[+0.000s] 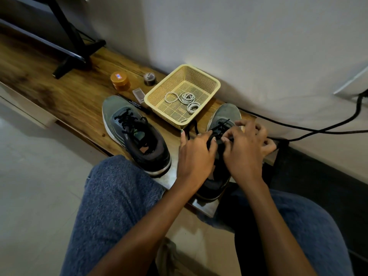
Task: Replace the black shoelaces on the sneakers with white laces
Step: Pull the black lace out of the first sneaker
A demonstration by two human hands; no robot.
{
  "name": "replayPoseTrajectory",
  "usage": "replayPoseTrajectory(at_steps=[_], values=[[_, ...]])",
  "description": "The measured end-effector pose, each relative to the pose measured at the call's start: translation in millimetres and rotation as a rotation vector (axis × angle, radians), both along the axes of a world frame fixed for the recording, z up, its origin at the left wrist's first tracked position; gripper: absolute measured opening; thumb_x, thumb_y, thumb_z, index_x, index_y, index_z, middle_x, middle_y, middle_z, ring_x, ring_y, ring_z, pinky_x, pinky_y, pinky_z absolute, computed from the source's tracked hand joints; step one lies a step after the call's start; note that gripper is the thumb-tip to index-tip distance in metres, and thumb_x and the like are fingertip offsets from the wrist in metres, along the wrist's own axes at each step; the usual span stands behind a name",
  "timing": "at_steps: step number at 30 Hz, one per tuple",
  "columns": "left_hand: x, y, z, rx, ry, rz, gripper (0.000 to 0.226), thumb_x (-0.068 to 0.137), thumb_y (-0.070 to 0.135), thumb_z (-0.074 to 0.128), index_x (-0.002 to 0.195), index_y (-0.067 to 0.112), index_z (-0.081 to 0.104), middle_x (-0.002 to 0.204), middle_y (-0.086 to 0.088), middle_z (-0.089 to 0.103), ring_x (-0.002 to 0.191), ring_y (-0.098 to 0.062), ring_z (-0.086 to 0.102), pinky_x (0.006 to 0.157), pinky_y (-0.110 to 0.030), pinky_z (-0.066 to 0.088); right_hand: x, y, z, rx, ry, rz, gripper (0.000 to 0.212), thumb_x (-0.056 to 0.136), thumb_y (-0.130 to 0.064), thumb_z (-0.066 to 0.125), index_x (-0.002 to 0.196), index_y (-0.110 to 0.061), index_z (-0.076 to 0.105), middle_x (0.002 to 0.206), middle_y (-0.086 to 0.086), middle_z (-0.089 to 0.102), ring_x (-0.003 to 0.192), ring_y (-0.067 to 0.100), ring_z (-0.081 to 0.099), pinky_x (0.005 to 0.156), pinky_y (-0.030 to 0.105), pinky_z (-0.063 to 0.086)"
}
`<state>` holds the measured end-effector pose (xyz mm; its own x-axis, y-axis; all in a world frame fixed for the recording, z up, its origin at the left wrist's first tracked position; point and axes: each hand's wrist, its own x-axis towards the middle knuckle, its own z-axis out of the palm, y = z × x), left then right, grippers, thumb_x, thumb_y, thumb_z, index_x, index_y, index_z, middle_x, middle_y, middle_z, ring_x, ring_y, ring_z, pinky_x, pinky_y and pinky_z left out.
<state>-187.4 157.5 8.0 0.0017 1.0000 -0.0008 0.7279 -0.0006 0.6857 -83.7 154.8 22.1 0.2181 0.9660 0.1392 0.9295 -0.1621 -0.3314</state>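
a: where were the shoes?

b: both sat on the low brown wood-grain bench (65,96) by the white wall. the left grey-green mesh sneaker (135,134) stood apart from the hands, its black shoelace (127,120) threaded and tied. the right grey-green sneaker (221,136) lay under both hands, toe pointing to the wall.

a: and the hands?

b: the left hand (196,154) had thumb and forefinger pinched on the right shoe's loose black lace (194,126) over the tongue. the right hand (244,150) was curled over the same spot, fingertips nipping that lace near the eyelets (exactly which strand, i couldn't tell). one free lace end trailed toward the basket.

a: the new laces?

b: the coiled white shoelaces (185,98) lay in the pale yellow perforated plastic basket (211,84), which stood between the two toes, against the wall.

a: anything else?

b: a round orange-lidded jar (120,80), a small dark roll of tape (149,78), a little clear plastic box (139,94) and a black marker pen (133,104) lay just left of the basket. a black cable (318,128) ran along the wall, and the person's blue-jeaned knees (111,196) framed the bench end.
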Motion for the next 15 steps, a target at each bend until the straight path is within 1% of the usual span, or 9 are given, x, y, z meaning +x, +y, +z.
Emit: replayPoseTrajectory(at_steps=[2, 4, 5, 7, 9, 11, 13, 14, 15], values=[[-1.7, 1.6, 0.0, -0.009, -0.008, 0.016, 0.038, 0.101, 0.031, 0.042, 0.13, 0.015, 0.058, 0.093, -0.013, 0.072, 0.095, -0.026, 0.063, 0.117, -0.026, -0.006, 3.1, -1.4, 6.1, 0.019, 0.026, -0.057, 0.007, 0.089, -0.02, 0.061, 0.095, -0.023, 0.063, 0.133, -0.001, 0.043, 0.127, 0.025, 0.027, 0.096, 0.046, 0.021], [-2.7, 3.0, 0.8, -0.015, -0.027, 0.028, 0.037, 0.101, 0.031, 0.042, 0.129, 0.014, 0.059, 0.098, -0.013, 0.072, 0.101, -0.026, 0.062, 0.117, -0.027, -0.006, 7.4, -2.9, 11.5, 0.038, 0.049, -0.125, 0.006, 0.09, -0.02, 0.06, 0.093, -0.024, 0.061, 0.133, 0.001, 0.042, 0.126, 0.026, 0.028, 0.096, 0.046, 0.022], [-2.1, 3.0, 1.1, -0.02, -0.03, 0.028, 0.037, 0.101, 0.031, 0.041, 0.128, 0.015, 0.06, 0.097, -0.013, 0.072, 0.102, -0.026, 0.061, 0.117, -0.027, -0.005, 8.8, -3.5, 13.1, 0.048, 0.064, -0.156, 0.006, 0.09, -0.019, 0.06, 0.092, -0.025, 0.06, 0.133, 0.001, 0.042, 0.126, 0.026, 0.029, 0.096, 0.045, 0.022], [-0.5, 1.6, 0.5, -0.026, -0.017, 0.02, 0.037, 0.101, 0.032, 0.041, 0.127, 0.015, 0.061, 0.09, -0.012, 0.072, 0.098, -0.026, 0.062, 0.119, -0.03, -0.002, 8.4, -5.3, 13.6, 0.061, 0.102, -0.202, 0.006, 0.09, -0.019, 0.059, 0.093, -0.024, 0.06, 0.132, 0.002, 0.041, 0.125, 0.026, 0.029, 0.096, 0.045, 0.022], [-0.1, 1.7, -1.0, -0.033, -0.022, 0.011, 0.037, 0.101, 0.032, 0.04, 0.126, 0.016, 0.061, 0.088, -0.011, 0.072, 0.097, -0.027, 0.061, 0.12, -0.032, 0.001, 6.1, -6.2, 13.3, 0.042, 0.132, -0.209, 0.006, 0.091, -0.02, 0.058, 0.093, -0.025, 0.058, 0.13, 0.002, 0.042, 0.124, 0.026, 0.029, 0.096, 0.044, 0.023], [-2.5, 2.8, -1.5, -0.074, -0.063, 0.011, 0.037, 0.101, 0.031, 0.039, 0.13, 0.016, 0.059, 0.096, -0.013, 0.071, 0.111, -0.03, 0.053, 0.121, -0.035, 0.006, 4.6, -5.6, 13.0, 0.011, 0.149, -0.163, 0.006, 0.091, -0.023, 0.057, 0.094, -0.029, 0.055, 0.128, 0.0, 0.043, 0.124, 0.025, 0.029, 0.097, 0.045, 0.023], [-4.5, 2.4, 1.0, -0.117, -0.115, 0.011, 0.039, 0.102, 0.03, 0.04, 0.135, 0.016, 0.055, 0.111, -0.015, 0.069, 0.13, -0.03, 0.033, 0.119, -0.04, 0.017, 3.5, -4.6, 12.0, -0.007, 0.14, -0.092, 0.008, 0.09, -0.027, 0.058, 0.098, -0.03, 0.058, 0.128, -0.002, 0.044, 0.124, 0.024, 0.029, 0.097, 0.045, 0.025], [-5.1, 1.8, 2.2, -0.119, -0.134, 0.005, 0.039, 0.102, 0.03, 0.041, 0.136, 0.016, 0.054, 0.116, -0.015, 0.067, 0.133, -0.028, 0.027, 0.118, -0.041, 0.018, 2.4, -4.5, 10.8, -0.015, 0.121, -0.063, 0.012, 0.089, -0.03, 0.059, 0.101, -0.03, 0.06, 0.128, -0.002, 0.044, 0.125, 0.025, 0.028, 0.097, 0.045, 0.025], [-5.1, 1.2, 2.7, -0.113, -0.143, -0.005, 0.039, 0.102, 0.029, 0.043, 0.136, 0.016, 0.054, 0.118, -0.014, 0.067, 0.132, -0.026, 0.028, 0.119, -0.039, 0.017, 0.9, -4.2, 8.8, -0.026, 0.095, -0.039, 0.015, 0.089, -0.034, 0.06, 0.103, -0.029, 0.062, 0.128, -0.002, 0.044, 0.125, 0.025, 0.028, 0.097, 0.045, 0.025]])
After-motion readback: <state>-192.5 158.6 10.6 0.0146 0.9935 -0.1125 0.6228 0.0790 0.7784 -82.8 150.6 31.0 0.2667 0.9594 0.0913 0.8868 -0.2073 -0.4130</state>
